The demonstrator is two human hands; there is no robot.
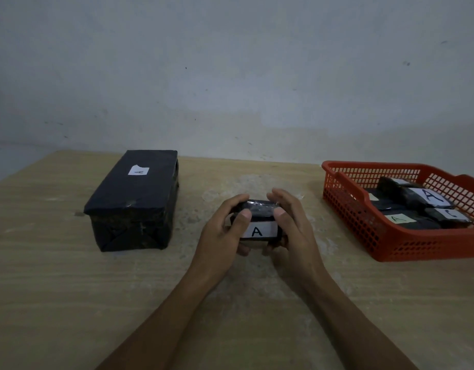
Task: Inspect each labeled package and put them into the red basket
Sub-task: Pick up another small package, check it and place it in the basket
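Black plastic wraps the small "A"-labelled package that my left hand and right hand grip, fingers curled round its ends, above the wooden tabletop. Several packages already lie in the red mesh basket; the large black box still waits.

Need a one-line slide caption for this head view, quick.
Both hands, left hand and right hand, hold a small black package labeled A, red basket at right.

Glossy black-wrapped small package with paper label, perforated plastic red basket, matt wood-grain table.
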